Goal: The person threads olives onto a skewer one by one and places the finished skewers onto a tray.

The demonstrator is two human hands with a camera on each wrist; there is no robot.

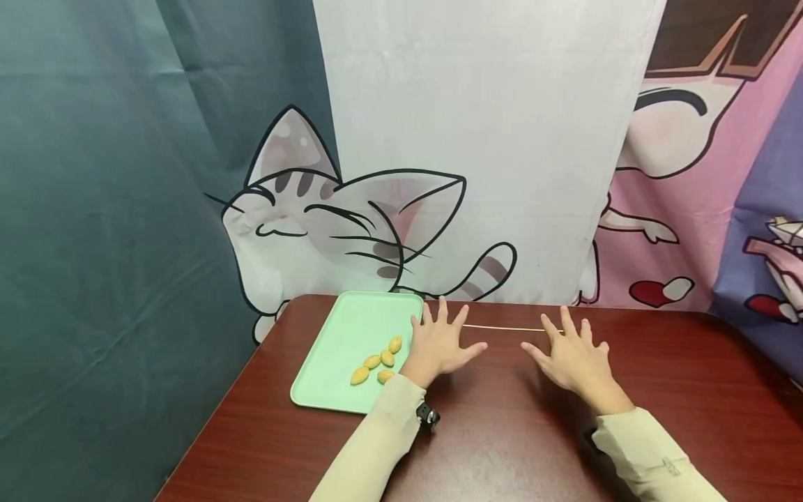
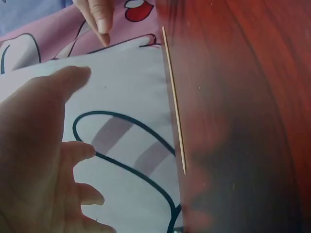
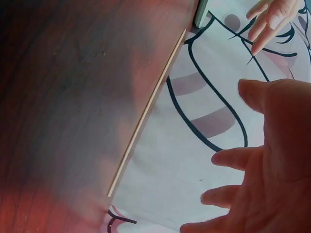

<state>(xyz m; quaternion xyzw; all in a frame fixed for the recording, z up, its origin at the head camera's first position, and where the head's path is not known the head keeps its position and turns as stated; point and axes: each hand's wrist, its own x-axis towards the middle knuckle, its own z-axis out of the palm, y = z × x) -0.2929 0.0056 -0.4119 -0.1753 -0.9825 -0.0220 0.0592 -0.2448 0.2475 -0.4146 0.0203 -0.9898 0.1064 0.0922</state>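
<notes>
Both hands hover over the table with spread fingers and hold nothing. My left hand (image 1: 436, 347) is beside the right edge of a pale green tray (image 1: 323, 376), its wrist and sleeve covering part of that edge. Several small yellow oval pieces, like nuts or small fruits (image 1: 360, 376), lie on the tray; one is partly hidden by the left forearm. My right hand (image 1: 576, 361) is farther right, fingers pointing toward the back. A thin wooden skewer (image 1: 502, 328) lies along the table's back edge between the hands; in the right wrist view the whole skewer (image 3: 146, 114) shows.
The dark red-brown wooden table (image 1: 502, 432) ends at the back against a hanging cloth (image 1: 489, 104) printed with a cartoon cat. A dark green-grey cloth (image 1: 113, 279) hangs at the left. A black wrist device (image 1: 428, 416) sits at the left cuff.
</notes>
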